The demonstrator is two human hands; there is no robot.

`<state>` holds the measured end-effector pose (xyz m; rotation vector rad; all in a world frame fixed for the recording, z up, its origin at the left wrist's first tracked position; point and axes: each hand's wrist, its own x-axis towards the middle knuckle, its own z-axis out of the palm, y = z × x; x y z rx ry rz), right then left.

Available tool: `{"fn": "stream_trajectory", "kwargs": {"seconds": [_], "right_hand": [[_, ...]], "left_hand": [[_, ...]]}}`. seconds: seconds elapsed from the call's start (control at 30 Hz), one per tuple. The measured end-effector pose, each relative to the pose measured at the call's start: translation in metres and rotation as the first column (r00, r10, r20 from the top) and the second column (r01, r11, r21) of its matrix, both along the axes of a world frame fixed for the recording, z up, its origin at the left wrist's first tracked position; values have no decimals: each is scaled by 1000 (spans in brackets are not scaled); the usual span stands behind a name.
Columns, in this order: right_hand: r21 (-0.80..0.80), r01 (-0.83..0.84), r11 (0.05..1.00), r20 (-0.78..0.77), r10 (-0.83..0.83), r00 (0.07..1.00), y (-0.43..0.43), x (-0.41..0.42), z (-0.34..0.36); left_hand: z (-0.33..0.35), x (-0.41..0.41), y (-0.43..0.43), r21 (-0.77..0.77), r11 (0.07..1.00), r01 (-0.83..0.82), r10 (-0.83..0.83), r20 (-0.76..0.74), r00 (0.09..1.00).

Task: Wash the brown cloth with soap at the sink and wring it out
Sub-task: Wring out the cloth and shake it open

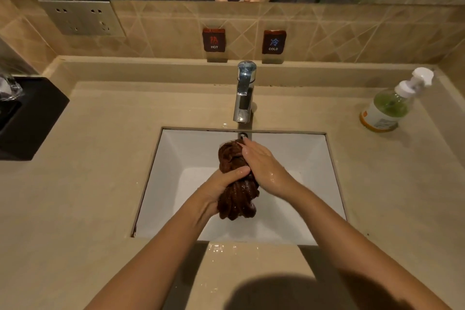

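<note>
The brown cloth (236,200), wet and twisted into a thick rope, was held over the white sink (176,184), clear of the basin floor as far as the view showed. Its long axis ran away from the person. The far end was bunched just below the tap (244,90) and the near end drooped toward the body. The left hand (219,185) was wrapped round the middle of the rope from the left, with the thumb lying across the top. The right hand (261,166) was curled over the far part from the right, its fingers reaching the bunched end. The two hands met at the cloth's middle, the left nearer the body and the right farther off; both were wet. Judged from the twist, wringing was in hand, and a further turn would call for the hands to rotate opposite ways about that near-to-far axis. No stream from the tap could be made out. A soap bottle (385,108) stood well apart on the counter (100,184), to the right.
</note>
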<state>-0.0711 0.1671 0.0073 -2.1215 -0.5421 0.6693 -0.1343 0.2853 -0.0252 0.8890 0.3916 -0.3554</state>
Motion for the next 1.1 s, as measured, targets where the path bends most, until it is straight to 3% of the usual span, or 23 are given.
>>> {"fn": "stream_trajectory", "kwargs": {"seconds": [0.07, 0.17, 0.23, 0.3, 0.37, 0.43, 0.6, 0.7, 0.8, 0.87, 0.93, 1.0, 1.1], "right_hand": [[60, -77, 995, -166, 86, 982, -4, 19, 9], [253, -101, 962, -450, 209, 868, -9, 39, 8], [338, -143, 930, -497, 305, 812, -7, 42, 2], [404, -122, 907, -478, 322, 817, -2, 38, -6], [435, 21, 900, -496, 221, 840, 1, 32, -17], [413, 151, 898, -512, 92, 854, 1, 27, -28], [342, 216, 914, -430, -52, 901, 0, 22, -38], [302, 289, 909, -306, -195, 932, 3, 21, -43], [252, 322, 913, -148, -292, 945, 12, 10, -45], [177, 219, 959, -130, -198, 972, 15, 7, -39], [151, 61, 987, -301, -13, 953, 11, 15, -27], [228, -55, 972, -511, 167, 843, -2, 30, -17], [415, -103, 904, -628, 367, 687, -16, 48, -19]], "left_hand": [[5, 0, 1, 58, 998, 33, -28, -87, 996], [8, 1, 3, 97, 990, 103, -85, -175, 981], [8, 2, 1, 105, 984, 147, -121, -224, 967], [3, 3, 1, 118, 975, 191, -153, -270, 950], [-2, 5, 1, 119, 968, 221, -177, -303, 936], [-6, 5, 0, 117, 965, 237, -190, -316, 930], [-14, 0, -2, 46, 983, 176, -155, -295, 943], [-18, -2, 3, -41, 994, 99, -106, -207, 973], [-15, 0, 5, 108, 954, 278, -260, -157, 953], [-9, 1, 4, 197, 905, 378, -342, -192, 920], [-5, -1, 4, 225, 885, 407, -354, -242, 903], [-5, -5, 4, 198, 893, 403, -345, -274, 898], [-6, -7, 4, 87, 924, 372, -329, -315, 890]]}}
